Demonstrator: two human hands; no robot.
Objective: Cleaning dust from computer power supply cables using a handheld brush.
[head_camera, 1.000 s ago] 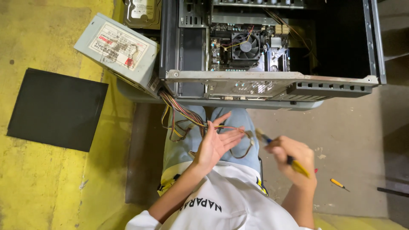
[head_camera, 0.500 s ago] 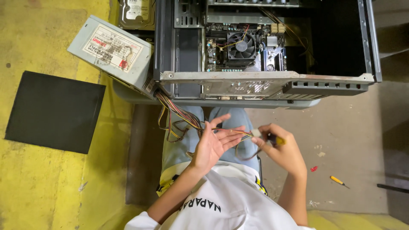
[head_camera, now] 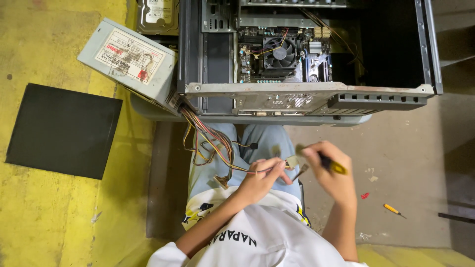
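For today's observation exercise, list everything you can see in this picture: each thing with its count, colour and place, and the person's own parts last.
computer case: one, grey metal, open, top centre
fan: one, black, on the board inside the case
power supply: one, grey box, left of the case
hard drive: one, silver, top edge
cables: one bundle, yellow, red, black, from the power supply to the lap
panel: one, black, flat on the yellow floor, left
small screwdriver: one, orange handle, on the floor, right
screwdriver: one, yellow and black handle, in the right hand
left hand: holding cables
right hand: gripping the screwdriver
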